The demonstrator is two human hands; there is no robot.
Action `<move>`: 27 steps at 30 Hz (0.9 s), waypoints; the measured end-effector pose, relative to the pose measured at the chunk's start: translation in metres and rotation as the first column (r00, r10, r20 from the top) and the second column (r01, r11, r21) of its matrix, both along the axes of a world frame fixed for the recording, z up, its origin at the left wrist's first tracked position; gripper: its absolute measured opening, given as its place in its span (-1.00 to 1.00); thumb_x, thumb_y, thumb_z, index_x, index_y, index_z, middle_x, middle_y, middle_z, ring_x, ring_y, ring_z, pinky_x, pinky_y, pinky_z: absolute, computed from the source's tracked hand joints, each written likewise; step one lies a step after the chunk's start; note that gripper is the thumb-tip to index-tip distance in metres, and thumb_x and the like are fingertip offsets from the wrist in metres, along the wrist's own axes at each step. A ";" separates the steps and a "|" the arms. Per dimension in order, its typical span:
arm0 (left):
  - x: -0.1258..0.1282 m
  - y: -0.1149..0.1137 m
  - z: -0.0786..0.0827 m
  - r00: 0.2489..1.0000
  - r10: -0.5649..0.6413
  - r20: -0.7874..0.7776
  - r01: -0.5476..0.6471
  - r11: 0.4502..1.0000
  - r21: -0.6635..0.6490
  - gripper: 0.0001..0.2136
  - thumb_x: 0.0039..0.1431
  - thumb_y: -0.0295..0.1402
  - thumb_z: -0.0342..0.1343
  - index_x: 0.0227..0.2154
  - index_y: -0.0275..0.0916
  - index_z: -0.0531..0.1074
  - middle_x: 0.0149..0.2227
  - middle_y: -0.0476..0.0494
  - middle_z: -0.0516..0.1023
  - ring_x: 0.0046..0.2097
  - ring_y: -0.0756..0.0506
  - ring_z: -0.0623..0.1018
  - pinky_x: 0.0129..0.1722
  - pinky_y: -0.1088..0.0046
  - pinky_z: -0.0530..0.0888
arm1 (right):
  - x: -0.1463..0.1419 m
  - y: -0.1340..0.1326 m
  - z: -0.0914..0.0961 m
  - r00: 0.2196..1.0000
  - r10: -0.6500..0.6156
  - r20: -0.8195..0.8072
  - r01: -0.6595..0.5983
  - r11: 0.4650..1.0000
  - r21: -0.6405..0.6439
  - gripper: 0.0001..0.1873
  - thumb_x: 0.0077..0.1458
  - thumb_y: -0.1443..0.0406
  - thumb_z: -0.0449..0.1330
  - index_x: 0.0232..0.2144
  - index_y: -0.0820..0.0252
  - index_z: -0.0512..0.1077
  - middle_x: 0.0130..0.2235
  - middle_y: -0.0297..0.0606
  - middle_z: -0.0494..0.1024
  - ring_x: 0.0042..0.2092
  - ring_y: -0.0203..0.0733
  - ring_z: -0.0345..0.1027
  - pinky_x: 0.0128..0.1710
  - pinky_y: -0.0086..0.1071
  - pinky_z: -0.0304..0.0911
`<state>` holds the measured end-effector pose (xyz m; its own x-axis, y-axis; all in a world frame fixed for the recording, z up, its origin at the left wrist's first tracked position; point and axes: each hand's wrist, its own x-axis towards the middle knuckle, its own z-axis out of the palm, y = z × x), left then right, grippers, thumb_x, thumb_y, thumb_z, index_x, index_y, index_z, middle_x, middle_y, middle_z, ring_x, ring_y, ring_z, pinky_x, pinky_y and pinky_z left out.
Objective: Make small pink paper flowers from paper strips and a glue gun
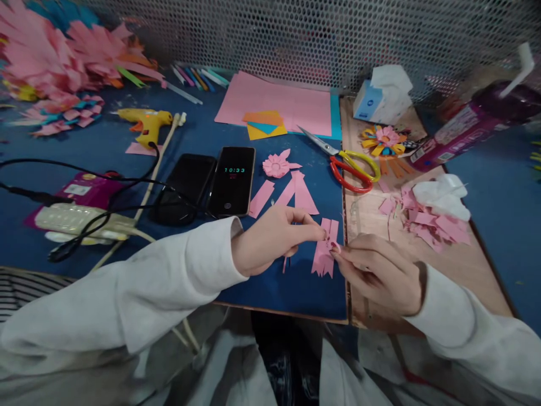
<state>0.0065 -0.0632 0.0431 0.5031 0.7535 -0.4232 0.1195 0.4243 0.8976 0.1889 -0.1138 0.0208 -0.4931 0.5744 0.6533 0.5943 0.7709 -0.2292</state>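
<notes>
My left hand and my right hand meet low over the blue mat, both pinching a small pink paper piece with cut fringes. The left fingers grip its upper edge and the right fingertips hold its right side. Just above lie loose pink paper strips and a small pink paper flower.
Two phones lie left of the strips, one showing 10:33. Red and yellow scissors, a yellow glue gun, pink paper sheets, a tissue box, pink scraps and black cables surround the work area.
</notes>
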 end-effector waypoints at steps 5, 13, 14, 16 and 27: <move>-0.001 0.000 -0.002 0.999 -0.017 -0.027 0.018 1.000 0.011 -0.86 -0.08 -0.39 0.13 -0.62 -0.30 0.32 -0.58 0.03 0.25 -0.62 0.13 0.16 -0.68 0.56 0.04 | 0.000 0.000 0.001 1.000 0.004 0.012 -0.004 1.000 0.024 -0.89 0.06 0.49 0.15 -0.39 0.22 0.35 -0.50 -0.28 0.47 -0.48 -0.35 0.34 -0.53 -0.48 0.30; -0.001 -0.001 -0.002 0.998 -0.027 -0.054 0.028 1.000 0.014 -0.85 -0.08 -0.37 0.13 -0.62 -0.28 0.31 -0.59 0.05 0.24 -0.62 0.13 0.14 -0.66 0.54 0.05 | 0.000 -0.002 0.001 1.000 -0.004 0.008 0.004 1.000 0.008 -0.87 0.03 0.48 0.18 -0.40 0.19 0.34 -0.51 -0.28 0.47 -0.50 -0.33 0.34 -0.55 -0.47 0.31; -0.001 -0.002 -0.002 0.998 -0.026 -0.061 0.027 1.000 0.015 -0.86 -0.08 -0.36 0.14 -0.62 -0.28 0.31 -0.59 0.05 0.24 -0.61 0.13 0.14 -0.65 0.54 0.06 | 0.000 -0.002 0.002 1.000 -0.003 0.007 0.003 1.000 0.005 -0.86 0.03 0.48 0.18 -0.40 0.17 0.34 -0.52 -0.29 0.46 -0.50 -0.33 0.34 -0.56 -0.47 0.31; -0.001 -0.002 -0.002 0.997 -0.024 -0.068 0.025 1.000 0.019 -0.86 -0.08 -0.36 0.14 -0.62 -0.29 0.32 -0.59 0.05 0.25 -0.61 0.13 0.14 -0.65 0.54 0.07 | 0.000 -0.002 0.003 1.000 -0.011 0.002 0.011 1.000 -0.003 -0.85 0.03 0.49 0.18 -0.40 0.15 0.34 -0.52 -0.30 0.46 -0.51 -0.33 0.34 -0.57 -0.46 0.30; -0.002 -0.004 -0.002 0.997 -0.029 -0.078 0.048 0.965 0.257 -0.88 -0.05 -0.42 0.13 -0.62 -0.31 0.38 -0.52 0.00 0.36 -0.46 0.07 0.35 -0.51 0.56 0.27 | -0.004 -0.001 0.009 0.992 -0.020 -0.121 0.002 0.989 -0.148 -0.85 0.01 0.50 0.17 -0.40 0.17 0.37 -0.52 -0.30 0.44 -0.57 -0.38 0.27 -0.65 -0.51 0.21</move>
